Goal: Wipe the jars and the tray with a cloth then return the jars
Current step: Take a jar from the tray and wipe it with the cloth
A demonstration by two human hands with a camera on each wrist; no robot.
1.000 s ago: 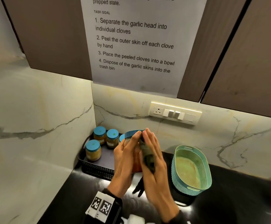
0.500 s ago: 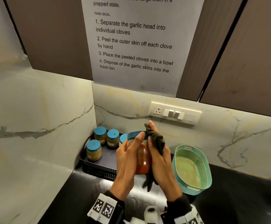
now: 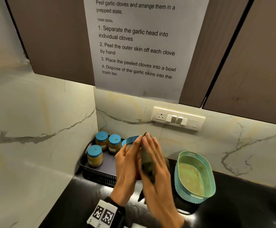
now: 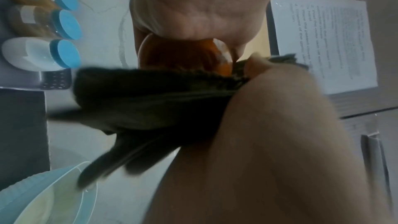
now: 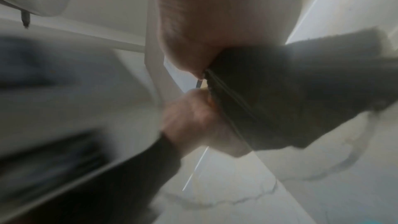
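The left hand (image 3: 125,163) has its grip wrapped around a jar with orange-red contents (image 4: 185,54), fingers curled round the glass and reaching up to its blue lid (image 3: 132,139). The jar is held in the air above the front edge of the tray (image 3: 99,176), upright or close to it. The right hand (image 3: 157,165) lies flat, fingers straight and together, pressing a dark cloth (image 3: 148,165) against the jar's right side; its grip is released rather than curled, the cloth trapped between palm and glass. A loose end of the cloth hangs below the hands. The right hand is blurred in the head view.

On the dark perforated tray, in the corner where the 2 marble walls meet, stand 3 jars with blue lids and tan contents (image 3: 95,155), (image 3: 102,140), (image 3: 114,143); the lid of a 4th (image 3: 123,143) peeks out behind the left hand. In the left wrist view 1 tray jar looks white (image 4: 30,54).

To the right of the hands, on the black table (image 3: 249,203), sits a teal oval basket (image 3: 194,193). A printed sheet (image 3: 137,46) hangs on the cabinet above, and a switch plate (image 3: 177,118) is set in the wall.
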